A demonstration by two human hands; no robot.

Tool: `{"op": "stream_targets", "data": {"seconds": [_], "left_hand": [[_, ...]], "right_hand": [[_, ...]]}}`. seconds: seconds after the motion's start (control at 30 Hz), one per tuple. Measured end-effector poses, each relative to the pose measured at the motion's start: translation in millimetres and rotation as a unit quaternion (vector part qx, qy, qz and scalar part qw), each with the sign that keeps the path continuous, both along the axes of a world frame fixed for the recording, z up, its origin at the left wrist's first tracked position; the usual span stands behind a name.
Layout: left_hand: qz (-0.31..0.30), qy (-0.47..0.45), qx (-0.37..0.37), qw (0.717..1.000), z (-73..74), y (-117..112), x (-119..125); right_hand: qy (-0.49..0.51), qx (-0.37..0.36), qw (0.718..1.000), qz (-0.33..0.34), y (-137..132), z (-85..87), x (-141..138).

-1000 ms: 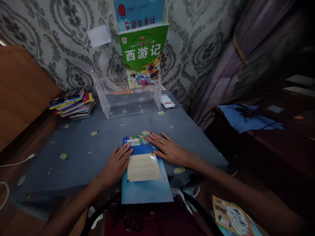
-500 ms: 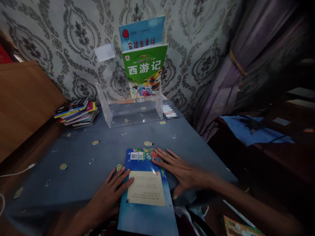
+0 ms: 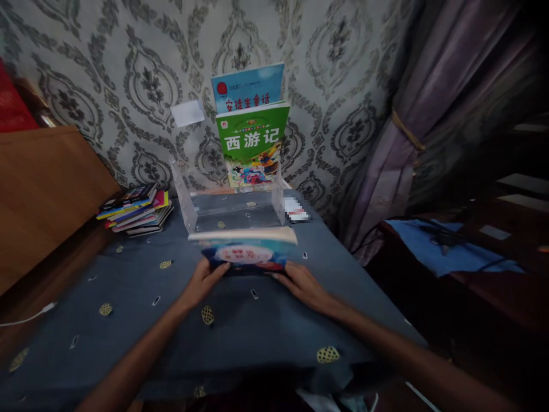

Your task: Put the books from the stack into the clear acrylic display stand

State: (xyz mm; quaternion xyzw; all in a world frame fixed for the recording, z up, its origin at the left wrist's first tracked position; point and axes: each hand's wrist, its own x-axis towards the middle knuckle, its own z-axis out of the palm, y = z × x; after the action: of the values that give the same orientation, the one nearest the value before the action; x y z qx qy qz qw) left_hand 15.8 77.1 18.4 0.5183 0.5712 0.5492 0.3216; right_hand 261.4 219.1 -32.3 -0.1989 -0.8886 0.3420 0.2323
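Book (image 3: 246,253) (blurry, illegible) between hands (image 3: 205,281) (image 3: 306,286)

Long, slender, bare L forearm (image 3: 143,346) angles in fr. lower L; long, slender, bare R forearm (image 3: 398,349) fr. lower R. Both arms extended fwd, converging twd ctr w/ a gap btw hands. Bare, slim L hand (image 3: 203,284): gripping, thumb pointing inward, other fingers mostly hidden. Bare, slim R hand (image 3: 302,284): same ht approx., also gripping, thumb inward. Wrists roughly in line w/ forearms.
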Motion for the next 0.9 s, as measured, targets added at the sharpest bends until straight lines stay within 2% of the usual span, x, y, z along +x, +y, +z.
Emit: {"op": "stream_targets", "data": {"seconds": [0.1,0.23,0.4,0.5,0.7,0.9], "left_hand": [[0.002,-0.078,0.027,0.997,-4.6,30.8,-0.1],[0.021,-0.132,0.041,0.99,-14.7,49.9,-8.1],[0.023,-0.178,0.036,0.983,-24.5,61.2,-14.1],[0.019,-0.206,0.021,0.978,-29.7,66.7,-15.1],[0.006,-0.25,-0.017,0.968,-38.3,73.6,-19.6],[-0.013,-0.276,-0.031,0.961,-32.0,73.5,-19.6]], "right_hand": [[0.018,-0.05,0.999,-0.01,8.4,9.7,-11.1],[0.038,-0.116,0.992,-0.005,18.6,17.3,-19.9],[0.042,-0.275,0.961,0.012,26.5,8.7,-30.8],[0.042,-0.334,0.942,0.017,28.8,4.2,-36.0],[0.021,-0.399,0.917,-0.001,33.1,4.6,-38.3],[0.002,-0.414,0.91,0.013,35.1,8.0,-37.6]]}}
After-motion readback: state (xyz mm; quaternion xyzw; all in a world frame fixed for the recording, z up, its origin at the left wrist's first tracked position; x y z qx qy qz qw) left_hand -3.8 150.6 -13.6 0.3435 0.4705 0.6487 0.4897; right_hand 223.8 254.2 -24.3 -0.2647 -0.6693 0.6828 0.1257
